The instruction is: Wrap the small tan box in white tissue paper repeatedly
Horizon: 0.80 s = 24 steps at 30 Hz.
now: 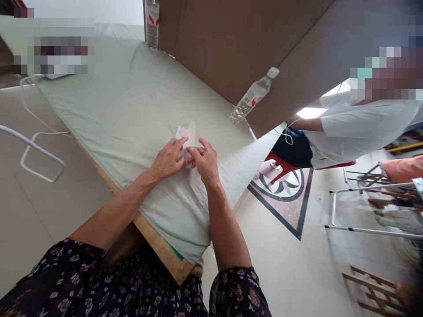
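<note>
A thin, crumpled white sheet (187,132) stands up between my hands, above the cloth-covered table. It looks like tissue or plastic film; I cannot tell which. My left hand (169,159) is closed on its left side with curled fingers. From the right, my right hand (205,162) pinches it between thumb and fingers, the forefinger partly raised. The fingers hide the lower part of the sheet. Beneath both hands lies the pale green tablecloth (125,110), wrinkled near the front corner.
Beyond my hands, a water bottle (253,97) stands against a large brown cardboard panel (228,48). Another bottle (152,26) is at the panel's far left end. A person in a white shirt (360,127) sits at the right. The table's wooden edge (161,251) runs close to my body.
</note>
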### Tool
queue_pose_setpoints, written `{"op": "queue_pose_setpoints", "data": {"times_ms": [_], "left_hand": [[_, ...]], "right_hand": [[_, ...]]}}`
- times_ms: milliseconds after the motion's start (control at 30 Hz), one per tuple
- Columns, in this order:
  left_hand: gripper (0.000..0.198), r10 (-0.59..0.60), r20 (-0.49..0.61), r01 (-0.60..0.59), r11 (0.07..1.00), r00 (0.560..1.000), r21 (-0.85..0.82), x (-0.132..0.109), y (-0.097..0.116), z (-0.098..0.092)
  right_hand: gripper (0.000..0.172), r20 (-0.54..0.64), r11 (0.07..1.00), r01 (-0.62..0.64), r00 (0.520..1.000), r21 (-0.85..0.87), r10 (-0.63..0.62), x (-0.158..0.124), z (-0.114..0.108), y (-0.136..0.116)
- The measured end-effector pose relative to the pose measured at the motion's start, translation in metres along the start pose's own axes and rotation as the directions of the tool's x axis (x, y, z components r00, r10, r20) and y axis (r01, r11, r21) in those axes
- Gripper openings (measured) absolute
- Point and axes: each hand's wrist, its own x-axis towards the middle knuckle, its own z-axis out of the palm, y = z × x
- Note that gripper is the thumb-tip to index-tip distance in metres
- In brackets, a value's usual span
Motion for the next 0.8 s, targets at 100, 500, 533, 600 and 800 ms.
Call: {"op": "queue_pose_setpoints", "data": {"times_ms": [100, 500, 533, 600, 800], "left_hand": [[0.065, -0.033, -0.009, 0.032, 0.995, 0.999, -0.099, 0.000, -0.002, -0.001], [0.041, -0.205, -0.067, 0.187, 0.959, 0.976, -0.211, 0.002, 0.002, 0.006], [0.041, -0.201, -0.071, 0.183, 0.962, 0.977, -0.204, 0.002, 0.002, 0.007], [0.042, -0.193, -0.075, 0.176, 0.965, 0.978, -0.192, 0.002, 0.001, 0.008], [0.054, -0.175, -0.021, 0.168, 0.967, 0.984, -0.193, 0.000, 0.005, 0.005]], "right_hand": [[0.063, 0.124, 0.996, 0.052, 0.991, -0.071, -0.043, -0.002, -0.004, -0.005], [0.073, 0.368, 0.878, 0.330, 0.909, -0.346, -0.197, -0.004, -0.012, -0.010], [0.072, 0.355, 0.907, 0.300, 0.916, -0.297, -0.188, -0.001, -0.014, -0.009], [0.065, 0.255, 0.946, 0.244, 0.949, -0.215, -0.187, 0.005, -0.020, -0.007], [0.050, 0.053, 0.910, 0.300, 0.953, -0.287, -0.298, 0.020, -0.025, 0.010]]}}
